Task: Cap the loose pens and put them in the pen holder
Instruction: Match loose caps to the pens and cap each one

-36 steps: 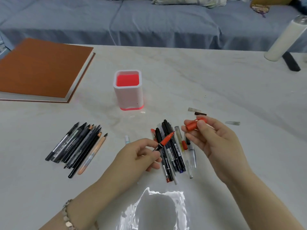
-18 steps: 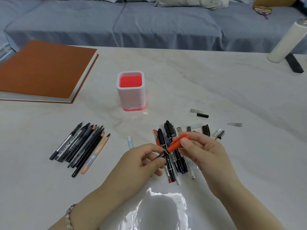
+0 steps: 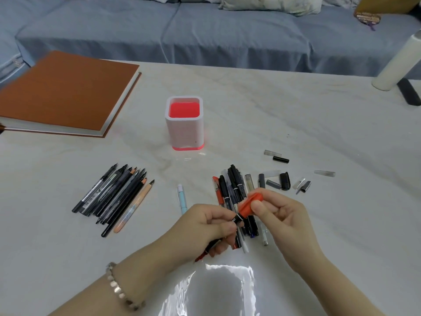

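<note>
Pinching an orange cap (image 3: 249,204) between thumb and fingers, the right hand (image 3: 281,216) was pictured with the cap set against the end of a black marker (image 3: 235,218). The marker was gripped by the left hand (image 3: 210,226) above a heap of pens (image 3: 232,185) on the pale table (image 3: 319,124). The white pen holder (image 3: 184,131) was seen upright well beyond, with loose caps (image 3: 284,181) scattered to the right.

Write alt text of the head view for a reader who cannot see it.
The right hand presses a red cap onto a pen held by the left hand, above a pile of pens on a white table. A pen holder stands behind.
</note>
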`<state>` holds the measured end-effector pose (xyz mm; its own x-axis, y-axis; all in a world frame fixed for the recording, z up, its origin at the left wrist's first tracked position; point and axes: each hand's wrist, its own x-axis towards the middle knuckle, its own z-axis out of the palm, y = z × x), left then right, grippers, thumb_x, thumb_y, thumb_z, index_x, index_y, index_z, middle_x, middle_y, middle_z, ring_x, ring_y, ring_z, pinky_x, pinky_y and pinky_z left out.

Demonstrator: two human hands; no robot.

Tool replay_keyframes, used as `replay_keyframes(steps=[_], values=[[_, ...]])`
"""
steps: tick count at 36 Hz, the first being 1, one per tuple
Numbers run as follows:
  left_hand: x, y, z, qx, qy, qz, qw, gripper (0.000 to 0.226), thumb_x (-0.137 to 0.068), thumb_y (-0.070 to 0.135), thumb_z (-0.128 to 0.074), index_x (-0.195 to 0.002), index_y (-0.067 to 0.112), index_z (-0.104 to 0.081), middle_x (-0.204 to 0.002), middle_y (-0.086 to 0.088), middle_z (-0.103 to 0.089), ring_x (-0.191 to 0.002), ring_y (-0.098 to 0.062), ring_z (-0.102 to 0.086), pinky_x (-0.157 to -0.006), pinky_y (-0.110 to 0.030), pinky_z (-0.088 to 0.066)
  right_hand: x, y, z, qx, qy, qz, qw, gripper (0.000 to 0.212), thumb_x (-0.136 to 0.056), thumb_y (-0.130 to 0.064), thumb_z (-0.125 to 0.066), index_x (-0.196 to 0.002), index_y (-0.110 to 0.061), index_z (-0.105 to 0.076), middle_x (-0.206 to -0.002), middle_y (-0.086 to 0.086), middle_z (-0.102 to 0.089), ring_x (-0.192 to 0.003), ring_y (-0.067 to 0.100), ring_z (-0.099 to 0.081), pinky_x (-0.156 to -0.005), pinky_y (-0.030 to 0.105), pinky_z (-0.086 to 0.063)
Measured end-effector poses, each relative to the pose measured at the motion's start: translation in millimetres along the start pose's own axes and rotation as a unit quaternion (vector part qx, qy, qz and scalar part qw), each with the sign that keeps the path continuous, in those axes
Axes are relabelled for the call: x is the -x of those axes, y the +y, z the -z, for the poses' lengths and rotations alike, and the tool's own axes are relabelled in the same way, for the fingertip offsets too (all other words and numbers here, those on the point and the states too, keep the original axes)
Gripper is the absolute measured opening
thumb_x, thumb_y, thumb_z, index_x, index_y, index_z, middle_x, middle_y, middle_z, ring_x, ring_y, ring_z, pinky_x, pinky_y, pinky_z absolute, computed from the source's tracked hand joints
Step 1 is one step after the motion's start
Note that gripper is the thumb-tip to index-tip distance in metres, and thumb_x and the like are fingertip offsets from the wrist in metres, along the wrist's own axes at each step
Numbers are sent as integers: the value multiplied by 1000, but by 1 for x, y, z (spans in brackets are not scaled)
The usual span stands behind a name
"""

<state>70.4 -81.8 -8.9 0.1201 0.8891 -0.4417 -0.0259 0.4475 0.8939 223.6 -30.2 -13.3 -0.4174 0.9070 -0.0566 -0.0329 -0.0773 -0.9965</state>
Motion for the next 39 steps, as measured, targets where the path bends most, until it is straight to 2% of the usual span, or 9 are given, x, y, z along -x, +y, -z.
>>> replay_keyframes(steps=[3,7,11,15,19,25,30,35,39], values=[[-10,3,5,-59,30,4,998,21,-93,3,-44,-86,17,-58,-61,3,-64,-47,-8,-59,-46,-18,-46,-14,8,6,120,2,-38,992,14,-85,-8,-59,-88,-17,-69,-72,-4,-75,-74,3,-67,-78,15,-50],[-17,14,16,-17,141,-41,989,15,-91,3,-48,-86,12,-58,-79,-5,-66,-62,-4,-66,-60,-17,-54,-34,19,31,294,78,-31,952,19,-83,-11,-62,-98,-21,-69,-73,-16,-68,-71,-12,-60,-66,-2,-40],[-14,14,29,52,248,-66,965,9,-86,3,-56,-82,11,-59,-74,-6,-54,-67,-12,-59,-60,-24,-59,-43,20,44,467,52,-19,882,26,-85,-13,-57,-107,-21,-66,-88,-4,-55,-73,5,-50,-65,12,-36],[-7,8,33,154,270,-33,950,9,-88,3,-53,-81,7,-54,-78,-7,-55,-67,-14,-62,-68,-39,-58,-43,28,33,594,-45,-22,803,31,-91,-23,-49,-121,-24,-56,-103,0,-45,-102,16,-46,-81,27,-42],[1,2,36,195,270,-32,942,9,-89,3,-50,-81,6,-54,-71,-8,-53,-63,-16,-62,-73,-43,-57,-45,32,26,627,-63,-39,775,31,-91,-24,-48,-122,-21,-52,-114,2,-45,-109,20,-45,-84,31,-45],[9,-5,35,250,245,-13,937,20,-87,-1,-48,-69,8,-51,-49,-4,-52,-61,-22,-67,-55,-32,-59,-50,33,31,590,-30,-72,803,24,-82,-21,-61,-103,-13,-55,-106,4,-47,-99,22,-53,-84,32,-46],[14,-6,29,330,232,2,915,19,-87,-1,-50,-69,7,-53,-59,-10,-62,-62,-25,-71,-56,-34,-59,-41,28,39,521,-21,-27,853,21,-74,-13,-71,-70,-21,-52,-68,-8,-53,-63,4,-49,-55,12,-34],[15,-9,27,371,231,23,899,17,-86,-1,-50,-70,3,-55,-75,-18,-70,-66,-28,-71,-57,-34,-60,-18,13,27,331,39,-12,943,27,-62,-4,-81,-59,-20,-59,-49,-9,-54,-49,-1,-48,-52,4,-37],[14,-12,25,397,217,39,891,9,-86,1,-50,-81,-1,-57,-79,-18,-73,-67,-27,-72,-52,-30,-58,-7,0,15,195,64,-18,979,23,-61,0,-80,-60,-17,-65,-52,-13,-60,-50,1,-49,-52,6,-41]])
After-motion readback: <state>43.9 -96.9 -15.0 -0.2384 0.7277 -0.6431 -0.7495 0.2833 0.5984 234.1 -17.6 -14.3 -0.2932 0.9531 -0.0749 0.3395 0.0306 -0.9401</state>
